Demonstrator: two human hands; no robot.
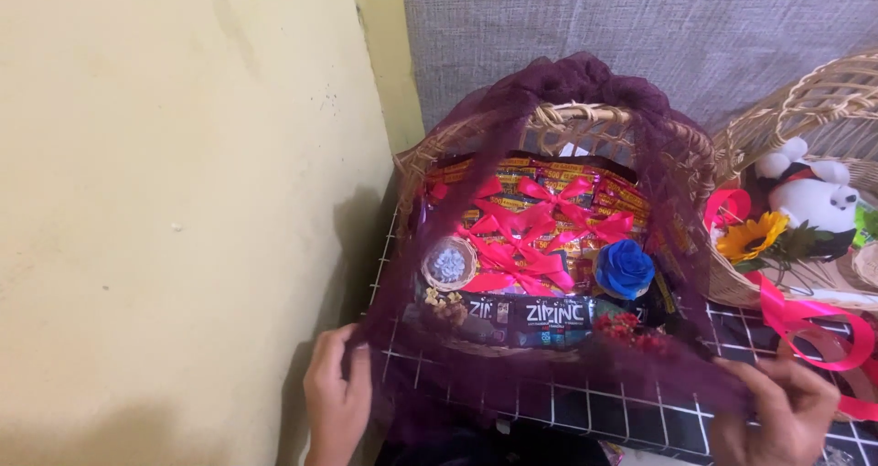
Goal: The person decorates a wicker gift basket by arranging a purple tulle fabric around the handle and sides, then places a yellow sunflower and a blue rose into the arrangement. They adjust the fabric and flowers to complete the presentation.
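Head view looks down on a wicker basket draped in purple net. The left hand is at the lower left, fingers curled shut over the net's near left edge, just beside the yellow wall. The right hand is at the lower right, its fingers pinched on the net's near right edge. Between the two hands the net is stretched taut across the front of the basket, and it runs up and over the basket's arched handle, bunching in a dark heap on top.

The basket sits between and beyond the hands, farther from the camera, on a black cloth with a white grid. Through the net its contents show: rows of yellow and red packets at the back, pink ribbon bows tied across the middle, a blue rose at the right front, a small round wicker disc with a pale centre at the left front, and dark wrapped bars along the near rim. Small red flowers lie just in front of the rose.

To the right stands a second basket, uncovered, holding a white and black plush toy and a sunflower. A loose pink ribbon trails from it toward the right hand. Grey fabric hangs behind both baskets.
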